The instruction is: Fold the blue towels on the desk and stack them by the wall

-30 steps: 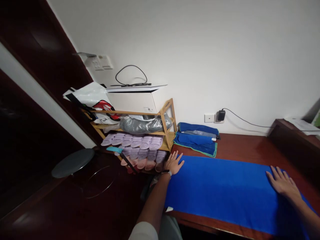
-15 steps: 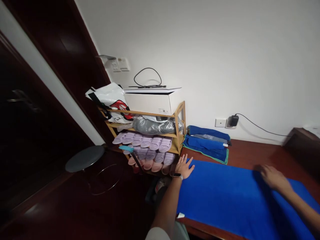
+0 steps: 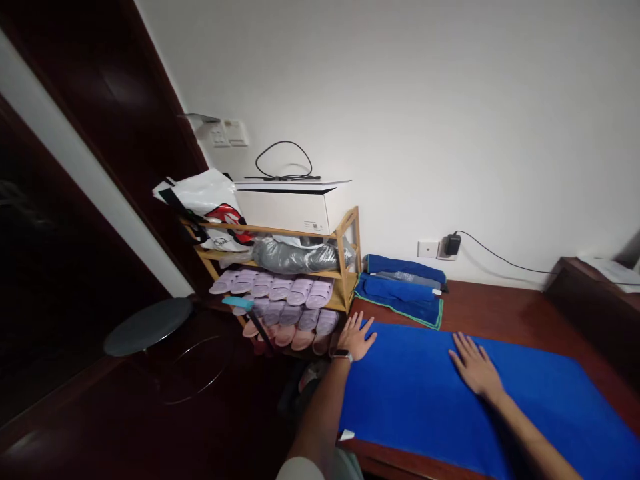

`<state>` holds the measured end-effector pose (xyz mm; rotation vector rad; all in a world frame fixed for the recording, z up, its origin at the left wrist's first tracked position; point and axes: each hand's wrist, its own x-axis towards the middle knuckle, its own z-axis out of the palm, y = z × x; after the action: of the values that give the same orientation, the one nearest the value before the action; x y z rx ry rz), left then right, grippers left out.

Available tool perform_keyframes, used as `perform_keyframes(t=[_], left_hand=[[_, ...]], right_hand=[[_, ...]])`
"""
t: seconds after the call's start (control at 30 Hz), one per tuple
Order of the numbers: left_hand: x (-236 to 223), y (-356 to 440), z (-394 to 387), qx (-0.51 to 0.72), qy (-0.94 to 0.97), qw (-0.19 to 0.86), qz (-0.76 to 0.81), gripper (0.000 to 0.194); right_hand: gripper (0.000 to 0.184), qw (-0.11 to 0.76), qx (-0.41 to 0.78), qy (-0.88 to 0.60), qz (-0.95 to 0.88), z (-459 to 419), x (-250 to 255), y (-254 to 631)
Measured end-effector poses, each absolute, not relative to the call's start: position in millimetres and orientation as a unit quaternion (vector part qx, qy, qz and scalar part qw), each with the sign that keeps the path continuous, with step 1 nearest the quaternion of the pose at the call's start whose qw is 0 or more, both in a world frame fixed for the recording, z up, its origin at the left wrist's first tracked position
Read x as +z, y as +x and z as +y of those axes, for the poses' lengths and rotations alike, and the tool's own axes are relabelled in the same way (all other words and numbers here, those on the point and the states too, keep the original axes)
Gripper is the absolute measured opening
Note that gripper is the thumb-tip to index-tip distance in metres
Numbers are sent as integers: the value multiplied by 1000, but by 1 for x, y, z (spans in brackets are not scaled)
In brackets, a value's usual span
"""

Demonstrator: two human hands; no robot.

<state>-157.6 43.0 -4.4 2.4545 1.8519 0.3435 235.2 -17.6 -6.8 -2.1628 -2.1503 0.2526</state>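
A bright blue cloth [image 3: 410, 393] lies spread flat over a reddish-brown wooden table [image 3: 500, 312]. My left hand [image 3: 356, 341], with a watch on its wrist, rests at the cloth's far left corner, fingers spread. Flat on the cloth near the middle of its far edge is my right hand [image 3: 477, 368], its fingers stretched out. Neither hand grips anything. At the near left corner a small white tag [image 3: 347, 435] sticks out. Behind the cloth lie folded blue cloths with green edging [image 3: 400, 297].
Left of the table stands a wooden rack [image 3: 345, 273] with several purple and pink slippers [image 3: 300, 292], a white box [image 3: 285, 210] and a plastic bag [image 3: 210, 200]. A round stool [image 3: 147, 327] is farther left. A black plug [image 3: 453, 244] sits in the wall socket.
My right hand has moved left across the cloth, from its right part to near the middle, and now lies flat. The left hand stays at the corner. The view has shifted slightly right.
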Motion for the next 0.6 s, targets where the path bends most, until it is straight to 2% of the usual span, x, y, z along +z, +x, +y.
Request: perform_keyframes(t=[0.17,0.27,0.43,0.6], left_hand=[[-2,-157,45,110,792,20,600,61],[-3,-156,46,122,793,20,597,61],[-7,-155,47,131,787,22,603,61],[3,-153,44,120,792,41,597,61]], right_hand=[[95,62,89,-817,-567,-33,-34,414],[100,109,90,-843,-518,-43,-50,477],[97,142,78,-840,-519,-44,-52,488],[81,95,80,-844,-522,-43,-5,453]])
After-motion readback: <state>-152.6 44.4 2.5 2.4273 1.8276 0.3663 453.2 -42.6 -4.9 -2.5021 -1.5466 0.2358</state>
